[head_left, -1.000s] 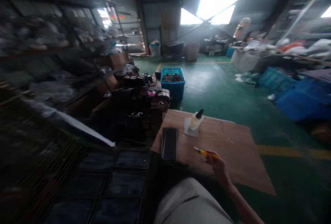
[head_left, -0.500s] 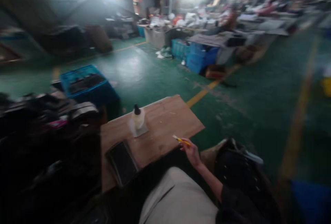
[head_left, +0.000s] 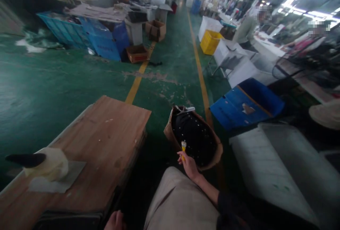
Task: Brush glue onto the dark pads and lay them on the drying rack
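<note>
My right hand [head_left: 190, 166] pinches a small brush [head_left: 183, 146] with a yellow handle, its pale bristles pointing up and away. Beyond it stands a cardboard box [head_left: 218, 152] holding black material [head_left: 195, 130] dotted with small white specks. My left hand [head_left: 115, 220] shows only in part at the bottom edge, fingers curled; what it holds, if anything, is hidden. It is beside a dark flat panel [head_left: 69, 221] at the near edge of the wooden table [head_left: 106, 130]. A pale bottle with a black nozzle [head_left: 50, 164] sits on the table on a whitish sheet [head_left: 75, 177].
A blue bin [head_left: 239, 106] and a grey-white container [head_left: 265, 173] stand to my right. Blue crates [head_left: 103, 38], cardboard boxes [head_left: 136, 53] and a yellow crate [head_left: 209, 42] line the green floor's yellow-striped aisle. People work at tables farther back.
The view has swung right, so the table now lies to the left. My right hand, still holding the brush, is now in front of the cardboard box. My left hand has come into view.
</note>
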A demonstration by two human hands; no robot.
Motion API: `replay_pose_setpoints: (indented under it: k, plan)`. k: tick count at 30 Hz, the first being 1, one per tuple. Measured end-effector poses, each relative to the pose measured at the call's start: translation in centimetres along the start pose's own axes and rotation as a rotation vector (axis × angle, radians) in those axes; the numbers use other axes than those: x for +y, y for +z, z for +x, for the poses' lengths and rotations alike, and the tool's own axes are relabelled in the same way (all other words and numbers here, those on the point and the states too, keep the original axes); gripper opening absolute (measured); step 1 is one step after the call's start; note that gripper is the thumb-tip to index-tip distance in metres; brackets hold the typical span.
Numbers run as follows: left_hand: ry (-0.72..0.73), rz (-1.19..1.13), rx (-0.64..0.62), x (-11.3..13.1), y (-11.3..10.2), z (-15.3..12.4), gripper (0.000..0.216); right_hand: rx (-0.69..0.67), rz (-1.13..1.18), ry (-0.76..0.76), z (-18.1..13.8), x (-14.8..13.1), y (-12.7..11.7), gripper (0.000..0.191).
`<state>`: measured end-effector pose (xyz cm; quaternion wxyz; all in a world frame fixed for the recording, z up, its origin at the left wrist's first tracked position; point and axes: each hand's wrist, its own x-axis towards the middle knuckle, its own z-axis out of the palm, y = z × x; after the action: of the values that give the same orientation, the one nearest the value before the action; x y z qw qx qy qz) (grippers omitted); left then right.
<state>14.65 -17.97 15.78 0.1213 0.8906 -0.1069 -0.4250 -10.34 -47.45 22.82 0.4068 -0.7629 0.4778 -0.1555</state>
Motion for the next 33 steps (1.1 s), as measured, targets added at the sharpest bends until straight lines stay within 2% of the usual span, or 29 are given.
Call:
replay_pose_setpoints:
  k: [2,6,10,13,16,19,23,26,29,31,33]
  plan:
    - [0.108,-0.079,-0.073,1.2,1.7,0.8,0.041,0.069,-0.023,0.05,-1.1,2.3,-0.8,0.033]
    - [0.279,-0.112,-0.061,4.7,5.5,0.9,0.033,0.207,-0.049,0.135,-2.0,7.1,-2.3,0.038]
    - [0.35,-0.053,-0.135,8.9,9.3,1.4,0.026,0.315,-0.055,0.215,-1.2,12.6,-4.6,0.036]
    - [0.374,0.073,-0.185,13.1,11.7,2.3,0.026,0.378,-0.056,0.298,0.0,16.8,-7.0,0.034]
    - [0.389,0.213,-0.2,19.2,13.9,3.3,0.029,0.421,-0.058,0.385,1.2,20.6,-9.4,0.032]
    - [0.459,0.386,-0.209,26.7,16.3,4.6,0.015,0.452,-0.055,0.439,2.5,23.4,-11.2,0.033]
    - [0.625,0.557,-0.168,36.8,20.2,7.3,0.049,0.474,-0.037,0.464,3.5,25.5,-12.2,0.032]
    - [0.707,0.566,-0.138,43.6,24.0,10.3,0.063,0.497,-0.015,0.499,3.0,26.3,-11.6,0.034]
    - [0.741,0.554,-0.098,49.6,28.7,14.0,0.082,0.539,0.038,0.588,1.2,26.9,-9.9,0.04]
    - [0.765,0.552,-0.055,52.7,31.8,16.7,0.086,0.581,0.1,0.636,-0.4,27.6,-8.3,0.044]
    - [0.71,0.54,0.007,54.9,34.5,19.5,0.079,0.626,0.188,0.686,-2.0,28.3,-6.8,0.047]
